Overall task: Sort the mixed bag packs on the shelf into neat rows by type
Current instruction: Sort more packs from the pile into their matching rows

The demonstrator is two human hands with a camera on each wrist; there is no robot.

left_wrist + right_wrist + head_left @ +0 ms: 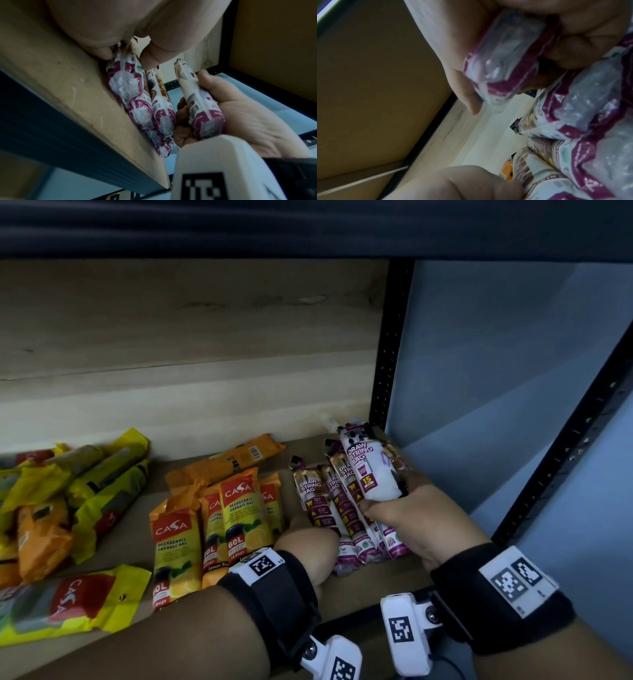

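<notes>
- Dim light is falling across a wooden shelf [191,549] backed by pale boards, with a black perforated upright [388,344] rising at its right rear corner and a pale blue wall showing beyond.
- At the shelf's right end, a person's right hand [416,517] is gripping one purple-and-white "Draw String Bag" pack [370,470], fingers and thumb curled round its lower half, and holding it tilted just above the others.
- Beneath it, a row of matching drawstring bag packs [329,508] is lying side by side, running from the front edge toward the back boards.
- The left hand [308,549] is resting against the left side of that row near the front edge; the left wrist view shows its fingertips [102,52] touching the outermost pack, but whether it is pinching it cannot be told.
- Orange Casa degradable garbage bag packs [239,508], marked 60L, are lying overlapped in the shelf's middle, just left of the purple row.
- Yellow Casa packs [85,477] are lying jumbled at the left end, one [65,604] lying flat by the front edge.
</notes>
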